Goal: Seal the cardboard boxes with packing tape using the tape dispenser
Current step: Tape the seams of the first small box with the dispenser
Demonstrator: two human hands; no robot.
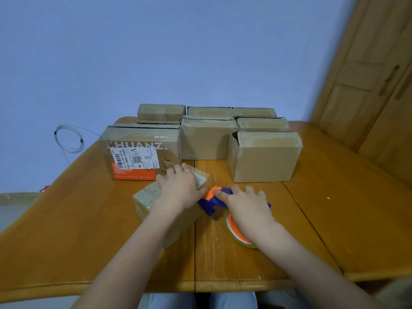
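Right hand (245, 204) fingers curled round blue-orange tape dispenser (214, 200) at near box's right edge. Left hand (178, 186) flat, fingers straight, pressing small cardboard box (151, 197) on tabletop (334, 219). Box stack (263, 157) behind.

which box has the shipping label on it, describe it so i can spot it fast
On the wooden table, look at the stack of cardboard boxes along the far side and take the front left one. That labelled box alone bears a white barcode label, an orange patch below it and faint white lettering; its neighbours are plain brown.
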